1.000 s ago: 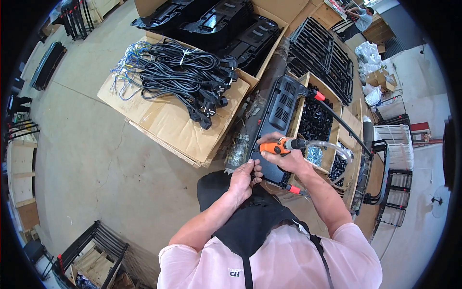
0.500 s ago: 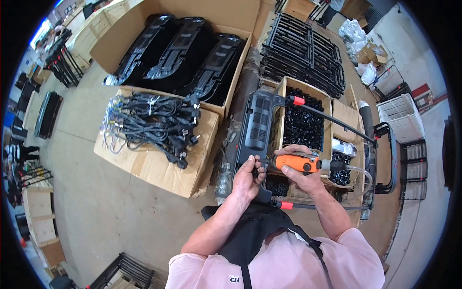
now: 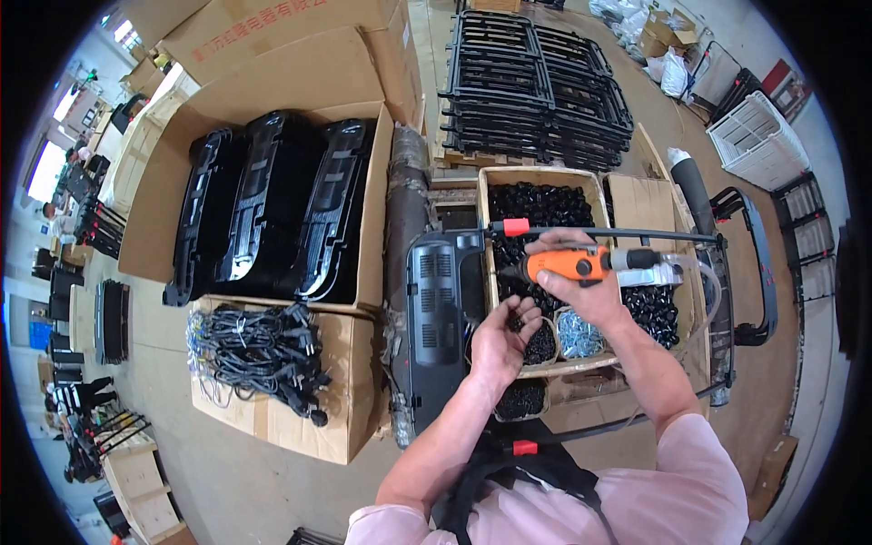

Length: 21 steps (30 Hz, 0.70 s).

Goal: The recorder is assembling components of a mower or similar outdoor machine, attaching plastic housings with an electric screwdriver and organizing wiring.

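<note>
Cartons of black moulded panels [image 3: 272,204] and coiled cables [image 3: 259,350] lie well left of both grips. Just left of the left hand [image 3: 498,343] is the black panel [image 3: 442,318]. The right hand [image 3: 581,277] is closed around an orange power screwdriver [image 3: 572,264]; the left, half-curled, seems to be picking a fastener from the small tub [image 3: 541,345]. Seating it under the bit looks next.

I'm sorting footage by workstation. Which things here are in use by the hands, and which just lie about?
In use: orange power screwdriver in the right hand; left hand over the small tub of black screws; black plastic panel.

Lying about: bundled black cables; boxed black panels; stacked metal frames.
</note>
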Each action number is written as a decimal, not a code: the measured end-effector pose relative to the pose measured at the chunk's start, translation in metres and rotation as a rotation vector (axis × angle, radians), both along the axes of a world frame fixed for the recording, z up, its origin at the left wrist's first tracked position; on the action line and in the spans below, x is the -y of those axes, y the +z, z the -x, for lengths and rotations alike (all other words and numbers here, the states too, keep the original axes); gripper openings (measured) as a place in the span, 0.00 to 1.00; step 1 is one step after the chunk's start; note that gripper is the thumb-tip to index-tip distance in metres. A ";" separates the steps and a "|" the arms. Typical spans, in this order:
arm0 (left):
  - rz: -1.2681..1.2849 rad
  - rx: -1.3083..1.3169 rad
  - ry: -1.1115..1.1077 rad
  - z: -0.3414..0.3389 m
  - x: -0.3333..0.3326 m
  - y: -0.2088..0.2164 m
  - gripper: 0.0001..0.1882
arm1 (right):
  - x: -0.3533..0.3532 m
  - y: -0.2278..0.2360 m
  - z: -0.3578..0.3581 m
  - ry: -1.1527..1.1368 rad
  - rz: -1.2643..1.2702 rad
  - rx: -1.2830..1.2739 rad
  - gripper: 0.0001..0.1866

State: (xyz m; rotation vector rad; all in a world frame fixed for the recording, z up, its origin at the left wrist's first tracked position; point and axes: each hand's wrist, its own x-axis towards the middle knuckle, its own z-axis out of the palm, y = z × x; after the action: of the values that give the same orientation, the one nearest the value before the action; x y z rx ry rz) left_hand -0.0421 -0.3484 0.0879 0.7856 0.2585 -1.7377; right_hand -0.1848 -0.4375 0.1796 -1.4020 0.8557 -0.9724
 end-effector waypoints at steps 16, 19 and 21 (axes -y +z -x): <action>0.069 0.162 -0.150 -0.006 0.010 -0.048 0.15 | 0.119 -0.054 -0.038 0.068 0.053 -0.225 0.26; 0.077 0.167 -0.146 -0.008 0.019 -0.051 0.13 | 0.120 -0.057 -0.048 0.073 0.080 -0.248 0.24; 0.095 0.171 -0.146 -0.008 0.025 -0.052 0.13 | 0.122 -0.049 -0.051 0.160 0.098 -0.389 0.24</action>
State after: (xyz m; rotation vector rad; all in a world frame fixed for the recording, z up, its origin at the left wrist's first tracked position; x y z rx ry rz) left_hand -0.0336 -0.3735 0.0358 0.8955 0.0026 -1.7923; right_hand -0.1340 -0.5597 0.1306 -1.7495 0.9708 -0.6351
